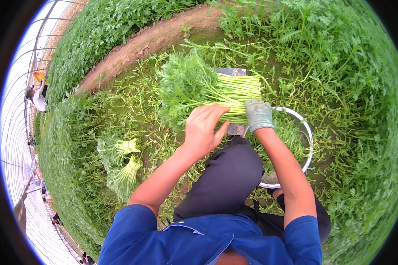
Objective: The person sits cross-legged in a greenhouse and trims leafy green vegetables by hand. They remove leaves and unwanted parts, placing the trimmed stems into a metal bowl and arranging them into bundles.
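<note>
A thick pile of leafy green stalks lies crosswise in front of me on a flat dark board, its feathery leaves to the left and its cut stems to the right. My bare left hand is at the near edge of the pile, fingers apart, where leaves meet stems; whether it presses on them is unclear. Against the stem ends on the right rests my right hand in a pale green glove; its fingertips are over the stems, and their grip is not clear. Two banded bunches, an upper one and a lower one, lie on the ground at left.
A round white-rimmed basin with loose greens stands beside my right forearm. Cut stalks litter the soil. Dense leafy plants grow around, with a bare soil ridge beyond. Another person is far left under the greenhouse frame.
</note>
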`<state>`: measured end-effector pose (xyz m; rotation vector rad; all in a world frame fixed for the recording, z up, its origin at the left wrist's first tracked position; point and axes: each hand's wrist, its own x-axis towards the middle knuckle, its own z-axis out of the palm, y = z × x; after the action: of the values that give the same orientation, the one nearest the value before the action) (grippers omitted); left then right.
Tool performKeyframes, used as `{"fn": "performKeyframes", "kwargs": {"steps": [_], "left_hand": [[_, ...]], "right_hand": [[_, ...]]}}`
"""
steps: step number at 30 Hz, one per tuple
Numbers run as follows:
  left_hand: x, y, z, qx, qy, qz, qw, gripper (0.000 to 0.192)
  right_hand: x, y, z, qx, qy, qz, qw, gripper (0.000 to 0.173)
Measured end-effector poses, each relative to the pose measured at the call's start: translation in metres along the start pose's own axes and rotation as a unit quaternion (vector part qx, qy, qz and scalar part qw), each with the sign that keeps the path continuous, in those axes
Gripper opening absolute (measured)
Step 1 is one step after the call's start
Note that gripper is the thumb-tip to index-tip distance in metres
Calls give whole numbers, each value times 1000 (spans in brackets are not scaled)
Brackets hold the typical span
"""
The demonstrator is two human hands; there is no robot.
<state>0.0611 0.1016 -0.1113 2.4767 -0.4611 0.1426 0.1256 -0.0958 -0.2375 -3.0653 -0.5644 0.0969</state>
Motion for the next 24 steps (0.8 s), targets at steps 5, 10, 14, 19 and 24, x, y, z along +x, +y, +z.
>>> {"fn": "performKeyframes", "kwargs": {"steps": [5, 10, 14, 19, 24], "left_hand": [[49, -42, 80, 191, -36, 87, 977, 56], [34, -72, 112, 227, -39, 37, 972, 62], [25, -73, 119, 241, -23, 11, 970, 67], [33, -66, 119, 232, -22, -19, 972, 65], [38, -56, 115, 264, -11, 2, 965, 61]], "right_hand": [[-1, 1, -12, 19, 8, 15, 1000, 14], [-22, 34, -21, 152, -4, 25, 988, 49], [-36, 56, -2, 523, 30, 258, 812, 46], [-14, 53, 46, 737, 101, 411, 527, 55], [7, 29, 66, 779, 100, 444, 430, 67]]}}
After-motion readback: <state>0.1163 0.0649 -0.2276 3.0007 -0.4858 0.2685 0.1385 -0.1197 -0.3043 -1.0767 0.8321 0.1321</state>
